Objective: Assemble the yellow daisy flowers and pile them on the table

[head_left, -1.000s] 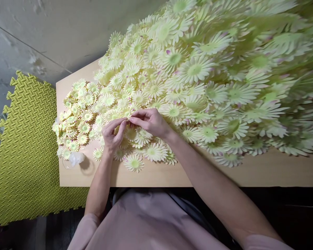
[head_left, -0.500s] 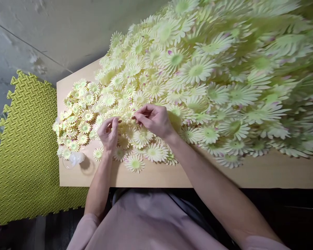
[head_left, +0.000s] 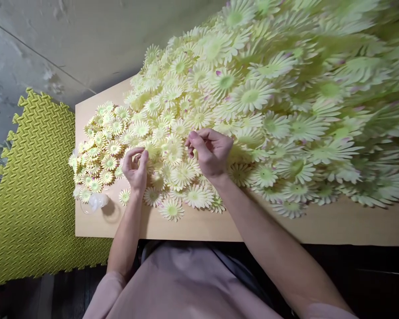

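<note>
A big heap of pale yellow fabric daisies (head_left: 252,97) with green centres covers most of a wooden table (head_left: 199,228). My left hand (head_left: 135,167) hovers over the smaller daisies (head_left: 99,150) at the heap's left end, thumb and forefinger curled into a pinch. My right hand (head_left: 212,151) sits over the middle of the heap, fingers bent inward and fingertips pressed together. What either pinch holds is too small to make out. Loose single daisies (head_left: 172,209) lie just below both hands near the table's front edge.
A small clear plastic piece (head_left: 95,202) lies on the table by its left front corner. A yellow-green foam puzzle mat (head_left: 29,186) covers the floor to the left, with bare concrete floor (head_left: 69,40) beyond. The heap rises high on the right.
My hands met fingertip to fingertip over one daisy a second ago. They have drawn apart: the right hand moved right and up, the left drifted slightly left.
</note>
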Motion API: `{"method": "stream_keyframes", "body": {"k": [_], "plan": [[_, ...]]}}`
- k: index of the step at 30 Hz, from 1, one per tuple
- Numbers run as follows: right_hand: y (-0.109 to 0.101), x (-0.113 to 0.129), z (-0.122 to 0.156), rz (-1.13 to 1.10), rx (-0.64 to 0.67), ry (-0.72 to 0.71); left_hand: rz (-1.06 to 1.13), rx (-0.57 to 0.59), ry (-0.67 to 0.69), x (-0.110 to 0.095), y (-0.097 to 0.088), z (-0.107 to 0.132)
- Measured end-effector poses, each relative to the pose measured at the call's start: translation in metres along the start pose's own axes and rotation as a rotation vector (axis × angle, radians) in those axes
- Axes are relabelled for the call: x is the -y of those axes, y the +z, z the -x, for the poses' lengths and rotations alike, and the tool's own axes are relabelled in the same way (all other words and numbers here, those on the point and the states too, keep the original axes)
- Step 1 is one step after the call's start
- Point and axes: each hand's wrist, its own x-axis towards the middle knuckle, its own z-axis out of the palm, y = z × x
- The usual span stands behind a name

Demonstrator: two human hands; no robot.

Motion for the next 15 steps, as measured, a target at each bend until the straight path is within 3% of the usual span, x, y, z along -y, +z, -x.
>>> {"method": "stream_keyframes", "body": {"k": [6, 10, 15], "plan": [[0.001, -0.007, -0.001, 0.045, -0.062, -0.116, -0.177, 0.062, 0.231, 0.001, 0.003, 0.003], [0.005, -0.005, 0.001, 0.095, -0.073, -0.172, -0.290, 0.084, 0.382, -0.013, 0.007, -0.002], [0.014, 0.018, 0.000, 0.134, 0.087, -0.307, -0.291, 0.142, 0.420, -0.041, -0.006, -0.007]]}}
